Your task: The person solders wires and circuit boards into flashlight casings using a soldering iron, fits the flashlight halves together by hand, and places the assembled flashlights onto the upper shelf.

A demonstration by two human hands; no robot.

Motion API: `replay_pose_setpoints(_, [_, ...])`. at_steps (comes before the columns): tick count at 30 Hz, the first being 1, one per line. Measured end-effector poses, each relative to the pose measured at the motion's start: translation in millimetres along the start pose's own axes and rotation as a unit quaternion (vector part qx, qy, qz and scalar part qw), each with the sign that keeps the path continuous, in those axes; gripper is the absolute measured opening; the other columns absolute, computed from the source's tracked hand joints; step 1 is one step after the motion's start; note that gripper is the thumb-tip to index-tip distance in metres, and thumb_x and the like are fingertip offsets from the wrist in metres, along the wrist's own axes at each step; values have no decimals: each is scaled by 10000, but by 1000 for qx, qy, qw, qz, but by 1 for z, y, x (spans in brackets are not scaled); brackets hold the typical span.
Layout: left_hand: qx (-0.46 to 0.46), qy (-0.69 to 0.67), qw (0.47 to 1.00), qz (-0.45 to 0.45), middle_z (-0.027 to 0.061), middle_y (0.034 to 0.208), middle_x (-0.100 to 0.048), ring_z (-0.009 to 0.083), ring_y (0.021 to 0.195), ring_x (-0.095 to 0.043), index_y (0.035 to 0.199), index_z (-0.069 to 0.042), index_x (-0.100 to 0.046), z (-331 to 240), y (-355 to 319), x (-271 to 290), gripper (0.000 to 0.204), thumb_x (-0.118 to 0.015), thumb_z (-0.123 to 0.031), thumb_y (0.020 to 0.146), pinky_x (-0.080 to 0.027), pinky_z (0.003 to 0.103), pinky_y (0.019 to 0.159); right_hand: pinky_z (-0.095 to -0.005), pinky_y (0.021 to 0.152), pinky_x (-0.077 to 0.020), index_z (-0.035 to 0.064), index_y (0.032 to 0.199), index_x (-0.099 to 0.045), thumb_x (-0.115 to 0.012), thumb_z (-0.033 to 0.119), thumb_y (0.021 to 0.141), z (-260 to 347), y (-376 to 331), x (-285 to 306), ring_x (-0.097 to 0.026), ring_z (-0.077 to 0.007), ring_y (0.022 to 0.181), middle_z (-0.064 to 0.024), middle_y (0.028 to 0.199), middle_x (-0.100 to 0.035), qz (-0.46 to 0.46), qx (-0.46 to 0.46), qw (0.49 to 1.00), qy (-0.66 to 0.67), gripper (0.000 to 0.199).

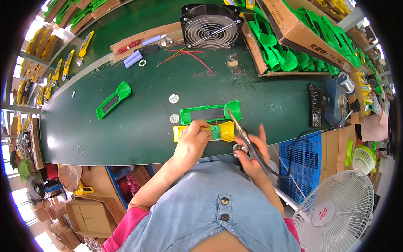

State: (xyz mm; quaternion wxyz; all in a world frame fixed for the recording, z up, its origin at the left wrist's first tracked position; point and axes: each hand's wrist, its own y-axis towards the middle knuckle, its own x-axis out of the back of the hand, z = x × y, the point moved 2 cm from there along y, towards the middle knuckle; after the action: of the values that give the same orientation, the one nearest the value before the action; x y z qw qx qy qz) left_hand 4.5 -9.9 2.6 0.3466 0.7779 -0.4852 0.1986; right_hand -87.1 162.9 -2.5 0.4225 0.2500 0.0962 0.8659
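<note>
My left hand [191, 143] is over the left part of a yellow plastic casing [228, 131], its fingers pinched together. What they pinch is hidden. A small green circuit board [215, 132] with thin wires sits in the casing. Just beyond lies a green casing half [233, 110] with a dark panel. At the casing's right end, my right hand [255, 153] holds a soldering iron [244, 136], its tip pointing up and left over the green half. A shiny silver reflector cup [240, 150] is also between that hand's fingers.
The iron's black cord runs right to a blue soldering station [337, 96] with a solder spool. A metal-grilled fan [212, 31] stands at the back, beside boxes of green casings [279, 54]. Another green casing [112, 101] lies left. Purple cells [133, 59] and wires lie behind.
</note>
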Motion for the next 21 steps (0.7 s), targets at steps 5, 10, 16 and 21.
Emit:
replay_pose_setpoints(5, [58, -43, 997, -20, 104, 917, -509, 246, 728, -545, 747, 6, -574, 0, -1, -4, 110, -646, 29, 668, -455, 337, 660, -522, 1042, -163, 38, 894, -568, -646, 89, 742, 4, -20, 14, -620, -151, 657, -50, 696, -634, 36, 44, 995, -80, 179])
replay_pose_setpoints(10, [67, -27, 997, -32, 79, 896, -525, 188, 750, -569, 752, 11, -608, 0, 2, -6, 102, -668, 31, 672, -478, 280, 614, -511, 1049, -165, 26, 939, -505, -604, 54, 762, -5, -29, 0, -615, -145, 639, -70, 690, -617, -151, -19, 984, 91, 204])
replay_pose_setpoints(16, [42, 14, 999, -15, 80, 895, -518, 196, 754, -570, 774, 13, -628, 0, -1, -3, 95, -661, 24, 685, -481, 281, 627, -473, 1072, -174, 3, 972, -485, -571, 29, 781, -22, -38, -8, -623, -133, 624, -67, 755, -586, -173, -67, 976, 116, 211])
replay_pose_setpoints(21, [14, 9, 1000, 1, 82, 900, -514, 194, 730, -564, 830, -11, -615, 0, 2, 4, 147, -654, 26, 693, -481, 282, 615, -501, 1062, -161, 13, 970, -478, -568, 33, 782, -16, -33, -7, -618, -113, 640, -47, 693, -595, -167, -50, 981, 81, 210])
